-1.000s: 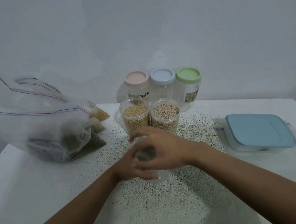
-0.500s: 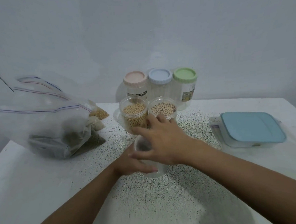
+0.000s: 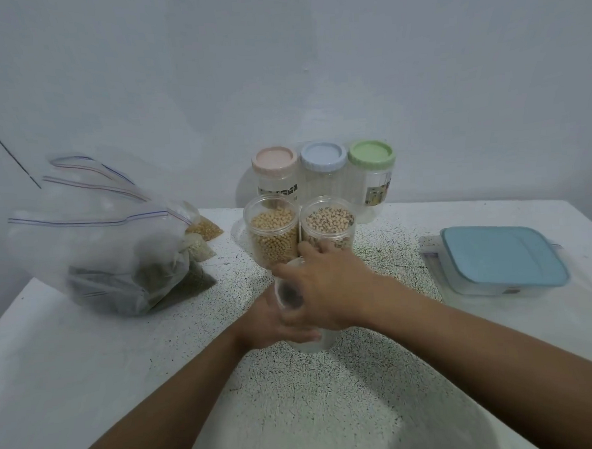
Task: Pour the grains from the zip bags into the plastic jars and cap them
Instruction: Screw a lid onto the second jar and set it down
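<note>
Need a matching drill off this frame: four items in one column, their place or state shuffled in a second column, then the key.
Things:
1 pink-lidded jar
2 yellow-bean jar
3 blue-lidded box
4 clear jar

Place or state:
A uncapped, full
B held by left hand and right hand
C back row, capped
D right side of the table, lid on

Pairs: 1-C, 2-A, 3-D, 4-B

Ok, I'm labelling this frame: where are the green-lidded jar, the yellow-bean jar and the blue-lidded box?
green-lidded jar (image 3: 371, 153): head view, on top of its green lid.
yellow-bean jar (image 3: 275, 246): head view, on its clear wall over the beans.
blue-lidded box (image 3: 498, 255): head view, on the middle of its lid.
</note>
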